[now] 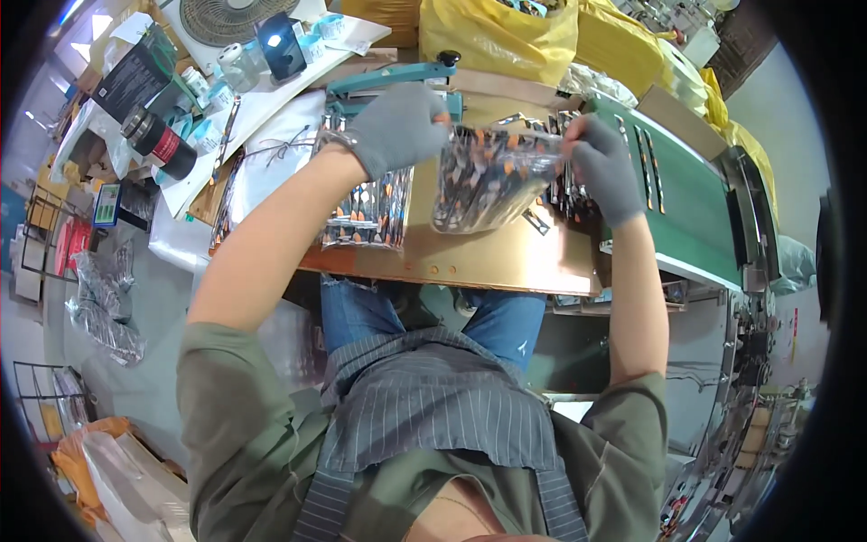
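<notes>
A clear plastic bag [488, 185] full of slim black, white and orange packets hangs above the wooden table [506, 262]. My left hand [402, 131], in a grey glove, is closed on its upper left corner. The opposite upper corner is pinched by my right hand [607, 170], gloved in the same grey. Between them the bag's top edge is stretched; whether it is sealed I cannot tell. Below my left hand lies another filled bag [366, 221]. Loose slim packets [571, 200] are heaped beside my right hand, partly hidden by it.
A teal hand sealer [388, 79] stands behind my left hand. On the right runs a green conveyor belt [695, 208] carrying a few packets. Yellow bags [497, 36] crowd the back. To the left, a white shelf [257, 108] holds a phone [281, 47] and a dark flask [158, 143].
</notes>
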### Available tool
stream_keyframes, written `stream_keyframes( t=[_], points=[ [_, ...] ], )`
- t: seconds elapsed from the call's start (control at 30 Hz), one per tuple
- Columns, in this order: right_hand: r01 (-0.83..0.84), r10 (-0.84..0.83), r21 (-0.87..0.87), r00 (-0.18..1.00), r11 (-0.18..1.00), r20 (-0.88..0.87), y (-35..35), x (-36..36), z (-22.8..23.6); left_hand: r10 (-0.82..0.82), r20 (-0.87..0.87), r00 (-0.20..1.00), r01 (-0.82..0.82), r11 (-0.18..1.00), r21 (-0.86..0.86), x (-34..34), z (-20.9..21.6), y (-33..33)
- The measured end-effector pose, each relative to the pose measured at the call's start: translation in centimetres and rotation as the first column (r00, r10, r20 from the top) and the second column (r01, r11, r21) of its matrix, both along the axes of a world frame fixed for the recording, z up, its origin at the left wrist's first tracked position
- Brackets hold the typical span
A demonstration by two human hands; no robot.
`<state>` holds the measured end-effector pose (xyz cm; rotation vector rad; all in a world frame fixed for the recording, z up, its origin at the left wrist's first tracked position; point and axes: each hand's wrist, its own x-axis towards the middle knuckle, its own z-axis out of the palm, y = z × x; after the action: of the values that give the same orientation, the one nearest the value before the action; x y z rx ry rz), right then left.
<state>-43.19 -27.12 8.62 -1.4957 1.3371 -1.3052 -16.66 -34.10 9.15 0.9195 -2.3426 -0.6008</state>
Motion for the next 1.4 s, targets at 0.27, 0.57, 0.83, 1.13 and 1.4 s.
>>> stream_keyframes(
  t=[0.27,0.57,0.83,1.13,1.4],
  points=[
    [-0.017,0.016,-0.006,0.991,1.0,-0.131,-0.7,-1.9,-0.1,0.082,0.0,0.997,-0.082,0.997,0.001,-0.6,0.0,0.9],
    [-0.383,0.041,-0.28,0.649,0.88,-0.759,-0.3,3.3,2.9,-0.181,-0.216,0.96,0.263,0.852,0.453,-0.1,6.0,3.3],
    [-0.071,0.046,-0.046,0.908,0.996,-0.417,-8.7,6.1,-3.4,0.077,-0.149,0.986,-0.004,0.9,0.437,0.6,-4.6,-0.8],
    [0.336,-0.423,-0.257,0.738,0.906,-0.526,-28.4,8.1,-10.4,0.478,-0.375,0.794,0.097,0.509,0.855,1.7,-16.3,-8.9],
    [0.2,-0.331,-0.27,0.409,0.942,-0.851,-28.5,8.8,-13.0,0.537,-0.146,0.831,-0.264,0.612,0.745,3.8,-14.4,-13.9]
  ],
)
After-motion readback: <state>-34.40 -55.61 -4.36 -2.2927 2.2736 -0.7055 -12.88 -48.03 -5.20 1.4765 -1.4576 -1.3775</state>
